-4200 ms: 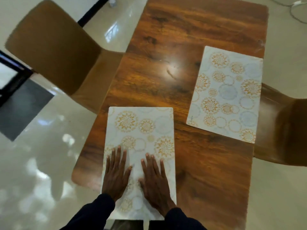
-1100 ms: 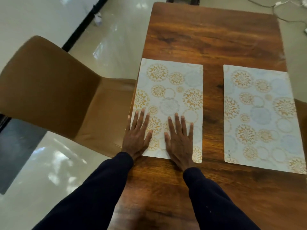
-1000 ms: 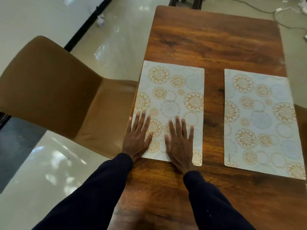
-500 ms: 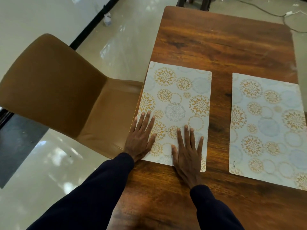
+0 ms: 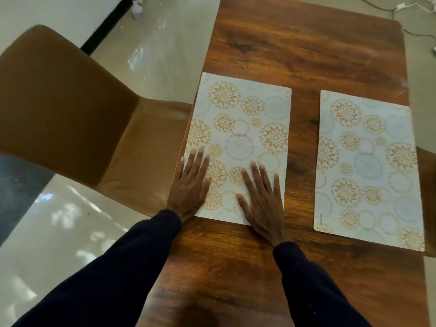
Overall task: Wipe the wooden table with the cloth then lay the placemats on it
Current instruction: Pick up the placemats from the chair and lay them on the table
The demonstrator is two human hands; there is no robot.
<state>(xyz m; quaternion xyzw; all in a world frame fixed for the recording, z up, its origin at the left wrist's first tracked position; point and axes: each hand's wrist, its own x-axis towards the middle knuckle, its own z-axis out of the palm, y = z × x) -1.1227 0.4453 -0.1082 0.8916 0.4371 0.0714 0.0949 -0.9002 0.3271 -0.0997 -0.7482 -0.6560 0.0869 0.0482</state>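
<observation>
2 placemats flat on the wooden table (image 5: 306,48).
Left hand (image 5: 191,185) and right hand (image 5: 262,199) press the left placemat (image 5: 240,128), fingers straight, gripping nothing; right placemat (image 5: 368,166) lies apart.

Two placemats side by side on the worktop (image 5: 306,48), well apart, left placemat (image 5: 243,128) along the left edge, right placemat (image 5: 368,166) along the right edge, left hand (image 5: 191,185) and right hand (image 5: 262,199) flat on the left placemat's near end, chair (image 5: 70,109) just left of the worktop.

likely a home dining area: a wooden table (image 5: 306,55), padded brown chair (image 5: 70,109) and glossy floor (image 5: 59,232).
</observation>
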